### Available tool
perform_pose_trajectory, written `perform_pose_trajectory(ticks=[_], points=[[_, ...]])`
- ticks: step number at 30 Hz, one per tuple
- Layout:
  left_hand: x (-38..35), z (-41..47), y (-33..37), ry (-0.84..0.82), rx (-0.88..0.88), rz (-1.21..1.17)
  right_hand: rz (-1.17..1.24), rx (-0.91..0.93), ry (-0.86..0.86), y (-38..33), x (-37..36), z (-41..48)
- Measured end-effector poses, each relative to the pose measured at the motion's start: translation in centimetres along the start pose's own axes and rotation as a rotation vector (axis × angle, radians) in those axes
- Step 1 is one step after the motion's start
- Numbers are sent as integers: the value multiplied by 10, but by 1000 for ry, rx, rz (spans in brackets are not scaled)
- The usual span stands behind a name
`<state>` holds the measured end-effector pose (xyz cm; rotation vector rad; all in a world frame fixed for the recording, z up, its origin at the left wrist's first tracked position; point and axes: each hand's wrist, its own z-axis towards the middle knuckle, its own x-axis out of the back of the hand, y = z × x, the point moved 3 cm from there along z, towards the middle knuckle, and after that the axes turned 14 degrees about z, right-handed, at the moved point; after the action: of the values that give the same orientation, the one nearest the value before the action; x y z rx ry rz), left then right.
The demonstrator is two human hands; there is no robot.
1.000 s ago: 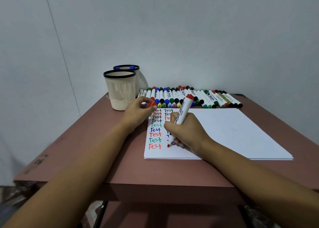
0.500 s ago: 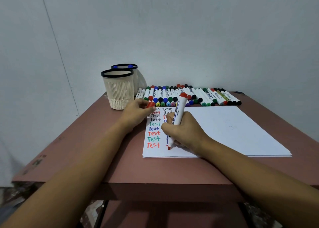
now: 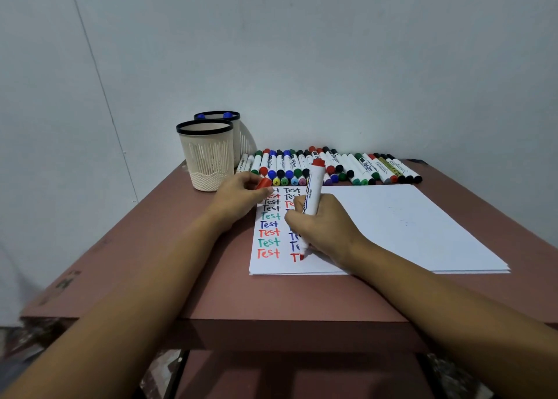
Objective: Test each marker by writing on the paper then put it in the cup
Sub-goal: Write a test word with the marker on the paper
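Red marker has written a fresh T.

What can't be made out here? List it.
- Head view: second column of "Test" words on the paper, mostly covered by the right hand.
- Head view: contents of the rear cup; front cup blocks it, only blue tips show.
- Head view: print on the red marker, too small.
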<state>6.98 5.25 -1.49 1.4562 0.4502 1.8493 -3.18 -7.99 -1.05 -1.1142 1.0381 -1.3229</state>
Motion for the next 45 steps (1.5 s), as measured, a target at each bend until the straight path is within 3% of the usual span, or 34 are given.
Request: perform_pose_trajectory(ticks=[4,11,17,32,37,40,45], points=[[0,0,1,-4,3,2,-24,33,47,0,1,0],[0,-1,1,-14,-3,1,-14,-5,-36,-2,0,-2],[1,-2,1,-9,-8,7,-44,101,177,-1,5,2],[1,-2,2,-10,-14,32,-88,29,130,4,4,5],[1,-1,2,-3,-15,31,-22,75,234,-1,8,2],[1,-1,2,-11,-16,29,-80,108,281,-3,10,0],[1,-1,2,-11,-15,22,-188,87,221,-4,6,0]])
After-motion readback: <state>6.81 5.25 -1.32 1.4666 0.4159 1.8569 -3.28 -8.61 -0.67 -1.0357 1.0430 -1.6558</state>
